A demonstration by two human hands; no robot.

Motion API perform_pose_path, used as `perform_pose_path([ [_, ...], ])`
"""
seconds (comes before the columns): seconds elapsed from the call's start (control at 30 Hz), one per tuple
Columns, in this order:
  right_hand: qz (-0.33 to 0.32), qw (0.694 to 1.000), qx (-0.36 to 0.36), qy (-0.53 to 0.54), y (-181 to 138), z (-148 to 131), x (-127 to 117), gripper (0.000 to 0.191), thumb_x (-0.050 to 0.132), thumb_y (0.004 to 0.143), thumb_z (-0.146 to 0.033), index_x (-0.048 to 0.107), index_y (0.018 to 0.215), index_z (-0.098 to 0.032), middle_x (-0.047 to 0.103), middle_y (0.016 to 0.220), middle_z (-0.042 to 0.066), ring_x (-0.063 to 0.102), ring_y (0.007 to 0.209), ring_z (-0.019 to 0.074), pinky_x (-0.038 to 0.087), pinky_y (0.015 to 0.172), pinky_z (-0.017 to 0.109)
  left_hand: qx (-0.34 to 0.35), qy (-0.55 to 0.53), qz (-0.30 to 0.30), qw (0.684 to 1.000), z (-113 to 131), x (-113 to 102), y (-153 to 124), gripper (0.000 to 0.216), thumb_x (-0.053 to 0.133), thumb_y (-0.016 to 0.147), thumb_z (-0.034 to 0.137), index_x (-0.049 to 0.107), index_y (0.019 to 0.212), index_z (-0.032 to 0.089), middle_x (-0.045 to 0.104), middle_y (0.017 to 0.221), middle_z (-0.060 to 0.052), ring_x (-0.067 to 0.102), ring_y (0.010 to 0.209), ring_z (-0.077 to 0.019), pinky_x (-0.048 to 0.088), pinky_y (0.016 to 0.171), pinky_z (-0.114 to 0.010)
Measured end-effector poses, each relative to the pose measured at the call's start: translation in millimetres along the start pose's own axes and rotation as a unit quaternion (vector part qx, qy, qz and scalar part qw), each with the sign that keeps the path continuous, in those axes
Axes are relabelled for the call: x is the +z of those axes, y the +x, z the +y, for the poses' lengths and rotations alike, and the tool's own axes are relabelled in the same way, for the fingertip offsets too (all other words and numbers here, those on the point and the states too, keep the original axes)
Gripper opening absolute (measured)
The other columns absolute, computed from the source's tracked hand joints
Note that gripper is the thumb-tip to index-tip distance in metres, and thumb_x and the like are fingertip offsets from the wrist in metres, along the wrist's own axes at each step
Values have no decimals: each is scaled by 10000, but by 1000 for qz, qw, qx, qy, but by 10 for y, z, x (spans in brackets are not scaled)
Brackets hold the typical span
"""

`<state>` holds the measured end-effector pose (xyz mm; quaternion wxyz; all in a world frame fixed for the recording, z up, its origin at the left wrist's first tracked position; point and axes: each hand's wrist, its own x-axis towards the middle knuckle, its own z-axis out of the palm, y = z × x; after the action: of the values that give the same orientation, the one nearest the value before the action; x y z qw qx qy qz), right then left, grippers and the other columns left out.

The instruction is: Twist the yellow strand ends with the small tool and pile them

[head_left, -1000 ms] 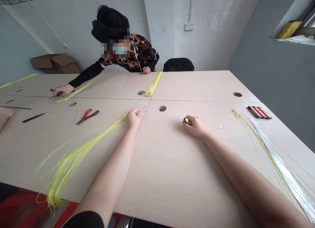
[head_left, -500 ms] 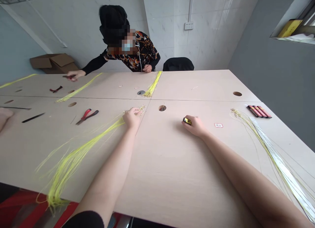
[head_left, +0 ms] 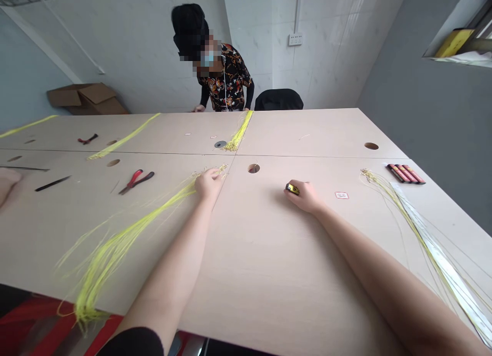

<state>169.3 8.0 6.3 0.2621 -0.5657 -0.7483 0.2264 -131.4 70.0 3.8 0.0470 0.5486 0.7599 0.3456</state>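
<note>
"Pale marbled wall tiles (head_left: 253, 38) stand behind a wide beige surface (head_left: 277, 284). What is being handled on it?"

"A long bundle of thin bright-yellow strands (head_left: 138, 224), on the near left. It runs from gold-coloured ends (head_left: 222, 168) to a loose tail drooping over the near edge."

"And the left hand (head_left: 208, 184)?"

"It pinches the bundle just beside those ends."

"What about the right hand (head_left: 307, 196)?"

"Curled round a small black-and-yellow object (head_left: 292, 190), to the right of the strands and well apart from them. I cannot tell what the object is."

"What lies farther out?"

"To the left, pliers with one red and one black handle (head_left: 132, 182), then a slim black rod (head_left: 53, 183). To the right, a small white label with a red border (head_left: 342, 195), a sparser set of yellow strands along a whitish strip (head_left: 449, 258), and four red-and-black cylinders (head_left: 405, 174) side by side."

"And on the far side?"

"A shorter yellow bundle (head_left: 243, 130), a person in a black cap and flowered shirt (head_left: 232, 76) behind the surface, and a brown cardboard box (head_left: 90, 98) at far left."
</note>
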Motion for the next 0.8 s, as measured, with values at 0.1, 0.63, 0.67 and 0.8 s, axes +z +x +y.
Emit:
perform_pose_path([
  [0.1, 0, 1000, -1, -2, 2, 7, 3, 202, 451, 762, -348, 390, 636, -203, 458, 571, -15, 373, 537, 112, 252, 529, 241, 2, 24, 4, 1000, 7, 2, -4, 244, 585, 734, 181, 715, 939, 213, 748, 888, -38, 685, 885, -212, 505, 795, -305],
  [0.63, 11, 999, 2, 51, 14, 13, 18, 144, 477, 731, -272, 584, 775, -187, 610, 710, 17, 496, 631, 126, 337, 594, 236, -7, -36, 43, 998, -2, 19, 7, 129, 611, 719, 165, 675, 827, 193, 740, 867, -44, 684, 832, -198, 500, 748, -288],
  [0.67, 11, 999, 6, 51, 15, 15, 22, 137, 480, 724, -269, 583, 764, -187, 608, 702, 15, 493, 626, 125, 335, 590, 236, -7, -38, 51, 998, -3, 19, 12, 117, 610, 721, 160, 669, 817, 191, 739, 869, -42, 682, 831, -193, 497, 747, -283],
  [0.8, 13, 999, 16, 39, 22, 30, 41, 120, 485, 708, -291, 535, 671, -188, 545, 615, -2, 442, 577, 117, 306, 550, 238, -12, -45, 58, 997, -4, 15, 21, 86, 610, 729, 145, 650, 795, 184, 735, 865, -41, 681, 823, -185, 490, 732, -271],
])
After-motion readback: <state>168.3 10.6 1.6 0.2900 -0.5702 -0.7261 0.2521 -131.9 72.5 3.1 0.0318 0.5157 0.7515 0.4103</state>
